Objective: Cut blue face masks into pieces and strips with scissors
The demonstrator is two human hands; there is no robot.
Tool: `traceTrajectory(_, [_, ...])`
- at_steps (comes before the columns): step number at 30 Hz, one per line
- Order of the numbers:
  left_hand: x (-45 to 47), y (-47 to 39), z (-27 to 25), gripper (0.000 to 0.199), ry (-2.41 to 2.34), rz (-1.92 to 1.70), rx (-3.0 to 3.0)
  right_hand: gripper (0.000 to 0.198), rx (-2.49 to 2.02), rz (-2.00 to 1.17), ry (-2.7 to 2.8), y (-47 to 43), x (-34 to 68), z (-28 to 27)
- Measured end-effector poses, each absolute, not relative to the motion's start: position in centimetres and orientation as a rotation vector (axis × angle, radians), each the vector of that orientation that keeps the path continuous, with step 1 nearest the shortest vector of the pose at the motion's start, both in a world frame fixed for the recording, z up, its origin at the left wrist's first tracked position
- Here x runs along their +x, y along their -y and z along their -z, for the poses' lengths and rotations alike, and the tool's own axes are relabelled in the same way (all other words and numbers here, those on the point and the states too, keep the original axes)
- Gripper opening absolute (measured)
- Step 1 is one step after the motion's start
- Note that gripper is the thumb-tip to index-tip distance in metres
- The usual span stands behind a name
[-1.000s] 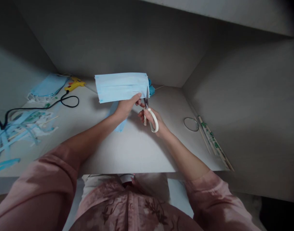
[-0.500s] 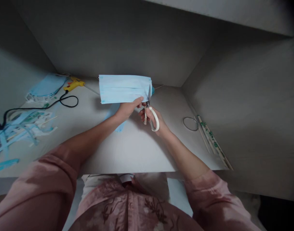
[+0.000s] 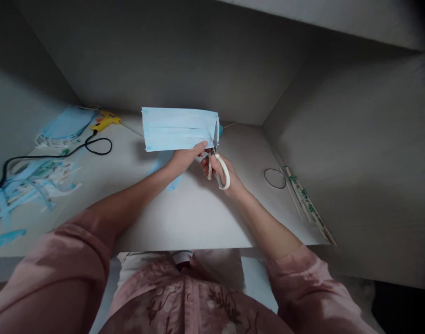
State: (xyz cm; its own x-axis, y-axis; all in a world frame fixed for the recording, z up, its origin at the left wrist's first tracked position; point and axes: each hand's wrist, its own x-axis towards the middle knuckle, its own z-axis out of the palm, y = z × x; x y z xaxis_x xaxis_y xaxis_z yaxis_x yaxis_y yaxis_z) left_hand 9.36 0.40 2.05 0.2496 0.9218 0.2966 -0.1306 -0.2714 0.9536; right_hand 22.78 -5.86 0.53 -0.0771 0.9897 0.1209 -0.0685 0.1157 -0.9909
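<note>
Gripping mask (image 3: 177,130) in left fingers (image 3: 200,147), scissors (image 3: 226,174) in right fingers (image 3: 204,163) — partly hiding blue piece (image 3: 162,160) on desk (image 3: 198,218). Flanked by glue gun (image 3: 106,121), scraps (image 3: 14,186) left — ring (image 3: 285,178), sticks (image 3: 305,200) right.

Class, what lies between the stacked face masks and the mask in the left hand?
The head view shows a yellow glue gun between the stacked face masks and the held mask, plus a thin pale rod.

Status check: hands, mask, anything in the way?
Left hand pinching blue mask near its lower right corner. Right hand gripping scissors, blades at mask's right end. Glue gun off to the left; nothing visibly blocking either hand.
</note>
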Motion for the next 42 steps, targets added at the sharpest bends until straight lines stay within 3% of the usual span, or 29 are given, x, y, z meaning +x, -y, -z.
traceTrajectory(29, [9.64, 0.2, -2.07, 0.034, -0.85, -1.316, 1.509, 0.052, -1.093, -1.174, 1.195, 6.38, 22.16, -1.02])
traceTrajectory(42, [9.69, -0.56, -1.28, 0.039, -0.646, -1.403, 1.456, 0.05, -1.065, -1.176, 1.183, 6.44, 22.12, -1.01])
